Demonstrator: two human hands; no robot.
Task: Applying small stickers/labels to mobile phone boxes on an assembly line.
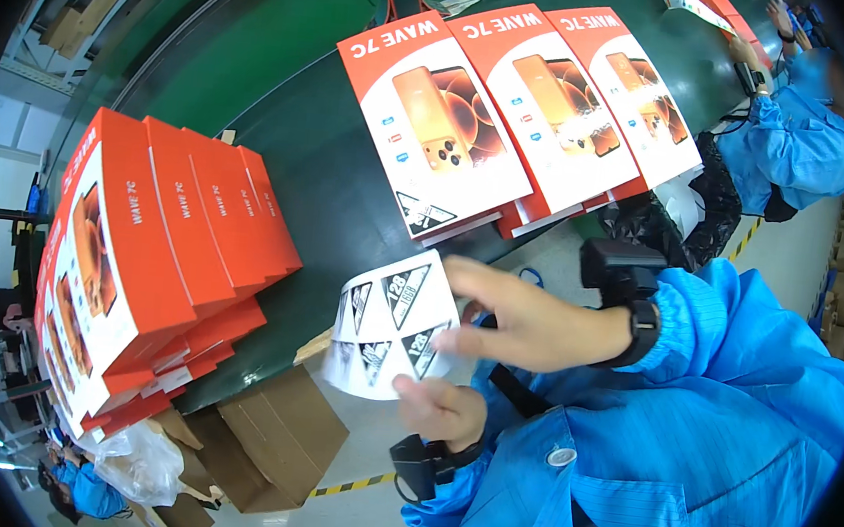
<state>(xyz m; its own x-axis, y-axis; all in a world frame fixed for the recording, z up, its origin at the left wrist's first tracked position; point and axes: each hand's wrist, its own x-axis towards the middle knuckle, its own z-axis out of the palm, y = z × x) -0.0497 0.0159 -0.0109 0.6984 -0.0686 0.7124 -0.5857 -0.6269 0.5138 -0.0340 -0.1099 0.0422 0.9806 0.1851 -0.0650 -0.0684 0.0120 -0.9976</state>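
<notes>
Between my hands is a white, curved sheet of stickers [388,333] with black triangular labels on it. My left hand [444,412] pinches its lower edge between thumb and fingers. At the sheet's right side, my right hand [528,316] is closed on it, thumb over a label and index finger by the upper corner; its other fingers are partly hidden. Beyond the sheet lie red and white phone boxes in overlapping stacks, the closest being the left box [434,129]. A black and white triangular label [422,213] sits on that box's near corner.
More red phone boxes [159,230] are piled on the left of the dark green table [294,172]. Below the table edge stands an open cardboard carton [277,432] beside clear plastic [143,465]. A black bag [646,223] and a blue-clad co-worker [794,145] are at the right.
</notes>
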